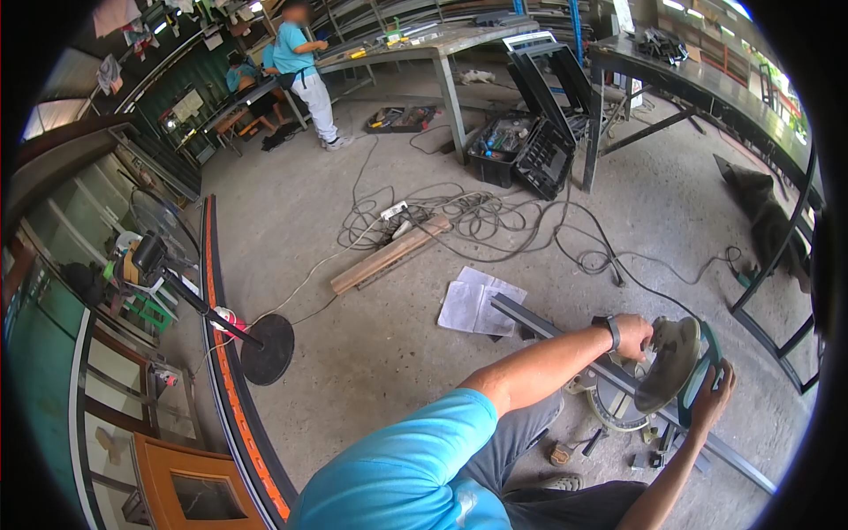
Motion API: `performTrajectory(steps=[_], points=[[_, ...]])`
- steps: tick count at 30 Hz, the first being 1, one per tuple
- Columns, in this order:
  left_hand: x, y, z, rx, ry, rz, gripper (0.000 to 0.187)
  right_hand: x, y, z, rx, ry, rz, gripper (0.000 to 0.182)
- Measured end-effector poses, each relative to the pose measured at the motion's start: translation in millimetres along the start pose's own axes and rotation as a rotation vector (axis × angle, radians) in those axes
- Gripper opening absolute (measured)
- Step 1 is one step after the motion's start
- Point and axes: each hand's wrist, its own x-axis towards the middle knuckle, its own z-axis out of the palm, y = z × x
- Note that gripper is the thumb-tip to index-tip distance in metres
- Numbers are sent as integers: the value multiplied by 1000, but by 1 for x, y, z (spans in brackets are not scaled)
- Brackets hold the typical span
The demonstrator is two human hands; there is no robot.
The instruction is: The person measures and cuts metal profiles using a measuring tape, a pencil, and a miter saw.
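Observation:
A miter saw (669, 364) with a round blade guard and a green body stands on the floor at the lower right. My right hand (714, 393) is closed around its green handle. My left hand (632, 337), with a dark watch at the wrist, is at the left edge of the round guard with its fingers curled; what they grip is hidden. A long grey metal bar (733, 464) lies across the saw's base (618, 415), running beneath my left hand. Small metal offcuts (658, 450) are on the floor beside the base.
Open paper sheets (481, 302) lie beyond the bar. Tangled cables (495, 216) and a wooden plank (393, 254) are on the floor ahead. A black toolbox (499, 150) stands by workbenches (424, 46). A person (300, 62) stands farther back. At left is a fan (267, 349).

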Motion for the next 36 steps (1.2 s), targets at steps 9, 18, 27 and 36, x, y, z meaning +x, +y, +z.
performTrajectory(steps=[9,18,27,36], points=[[0,-1,0,-8,-17,2,40,-1,-10,-3,-1,19,42,36],[10,-15,15,-17,39,47,41,1,17,6,-35,-34,191,53],[-9,-6,1,-41,45,2,39,14,43,11,522,-233,719,84],[-16,-29,-6,-83,60,-20,37,17,32,8,508,-260,744,90]])
